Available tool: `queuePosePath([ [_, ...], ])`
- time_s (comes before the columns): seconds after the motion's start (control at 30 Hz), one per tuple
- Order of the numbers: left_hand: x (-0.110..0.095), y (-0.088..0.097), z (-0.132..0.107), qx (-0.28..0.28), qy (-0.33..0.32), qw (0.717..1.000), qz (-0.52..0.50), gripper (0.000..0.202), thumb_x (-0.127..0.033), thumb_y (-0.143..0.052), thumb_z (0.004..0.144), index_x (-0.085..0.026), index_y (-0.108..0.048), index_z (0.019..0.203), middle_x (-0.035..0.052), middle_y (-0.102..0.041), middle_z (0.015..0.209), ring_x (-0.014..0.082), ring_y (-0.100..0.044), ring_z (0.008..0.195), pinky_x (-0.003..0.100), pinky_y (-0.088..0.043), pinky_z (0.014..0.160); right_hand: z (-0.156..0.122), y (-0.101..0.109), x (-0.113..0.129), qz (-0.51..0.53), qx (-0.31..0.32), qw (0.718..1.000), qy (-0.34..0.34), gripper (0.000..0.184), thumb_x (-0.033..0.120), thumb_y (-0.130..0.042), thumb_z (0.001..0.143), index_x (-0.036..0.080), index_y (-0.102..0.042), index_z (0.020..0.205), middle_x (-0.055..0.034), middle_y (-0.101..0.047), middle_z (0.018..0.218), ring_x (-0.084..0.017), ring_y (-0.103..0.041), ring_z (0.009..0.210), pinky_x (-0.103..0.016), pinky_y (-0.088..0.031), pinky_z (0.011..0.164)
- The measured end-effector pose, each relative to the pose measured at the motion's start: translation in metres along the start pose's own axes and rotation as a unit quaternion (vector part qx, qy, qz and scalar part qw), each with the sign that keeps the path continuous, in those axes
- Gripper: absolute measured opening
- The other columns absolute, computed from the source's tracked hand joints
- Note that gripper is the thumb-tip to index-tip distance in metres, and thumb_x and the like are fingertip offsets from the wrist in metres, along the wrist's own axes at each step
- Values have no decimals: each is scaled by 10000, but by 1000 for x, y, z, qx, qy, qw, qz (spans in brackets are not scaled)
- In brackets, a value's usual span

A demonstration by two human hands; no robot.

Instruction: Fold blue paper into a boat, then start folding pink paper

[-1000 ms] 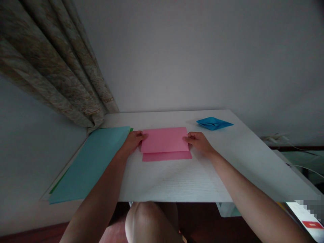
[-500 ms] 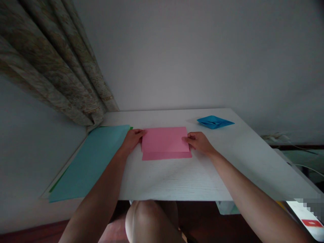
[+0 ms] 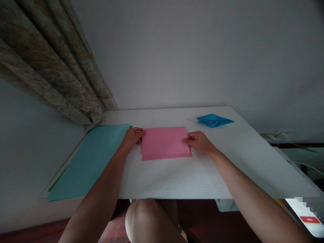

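A pink sheet of paper (image 3: 164, 142) lies folded over on the white table (image 3: 197, 175), its upper flap nearly covering the lower layer. My left hand (image 3: 131, 138) pinches the flap's left edge, fingers closed on it. At the right edge, my right hand (image 3: 199, 141) grips the same flap with curled fingers. Only a thin strip of the lower layer shows along the near edge.
A large light-blue sheet (image 3: 91, 158) with a green sheet under it lies on the table's left side. A folded blue paper boat (image 3: 214, 120) sits at the back right. A patterned curtain (image 3: 50, 67) hangs at the left; cables lie beyond the right edge.
Both hands have drawn the pink flap toward me, so the visible strip of the lower layer has shrunk to a thin band.
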State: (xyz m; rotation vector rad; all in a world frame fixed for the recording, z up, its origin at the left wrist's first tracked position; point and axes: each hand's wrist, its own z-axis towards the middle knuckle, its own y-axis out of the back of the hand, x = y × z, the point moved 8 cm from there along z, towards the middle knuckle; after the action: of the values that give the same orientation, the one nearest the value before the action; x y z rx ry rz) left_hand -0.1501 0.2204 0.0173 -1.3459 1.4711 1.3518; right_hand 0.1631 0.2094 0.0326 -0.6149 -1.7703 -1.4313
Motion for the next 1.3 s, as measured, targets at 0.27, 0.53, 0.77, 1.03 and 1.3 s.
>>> queuePosePath([
  [0.27,-6,-4,-1,20,-60,998,4,465,-319,-741,717,-141,-692,1144,17,-685,727,54,-401,403,195,-280,370,3,-1,-3,18,-1,1000,14,374,518,-636,710,204,-530,535,30,-452,492,-121,-400,497,-266,-246,495],
  [0.53,-8,-3,-3,10,-44,999,21,246,-310,-704,724,-148,-761,900,6,-630,593,110,-493,476,212,-290,404,0,-1,-1,20,22,999,11,364,498,-654,703,205,-524,531,13,-491,524,-137,-450,523,-272,-298,512],
  [0.77,-6,-3,0,6,-58,998,32,363,-285,-729,715,-150,-746,1051,61,-729,853,85,-473,478,210,-301,415,2,0,0,8,12,1000,18,371,502,-663,696,205,-520,525,14,-478,528,-136,-442,537,-271,-280,514],
  [1.03,-6,-5,0,10,-56,997,49,402,-242,-762,703,-153,-734,1095,51,-695,886,65,-449,466,214,-338,436,2,1,-1,-9,3,1000,14,353,475,-668,693,207,-525,513,7,-501,520,-141,-453,542,-275,-289,519],
  [1.3,-6,-10,-2,44,-48,997,30,430,-191,-799,676,-154,-722,1098,38,-686,838,72,-475,492,212,-333,450,0,1,-4,21,23,999,-15,319,451,-678,694,207,-548,535,-4,-548,504,-141,-480,504,-273,-310,499],
])
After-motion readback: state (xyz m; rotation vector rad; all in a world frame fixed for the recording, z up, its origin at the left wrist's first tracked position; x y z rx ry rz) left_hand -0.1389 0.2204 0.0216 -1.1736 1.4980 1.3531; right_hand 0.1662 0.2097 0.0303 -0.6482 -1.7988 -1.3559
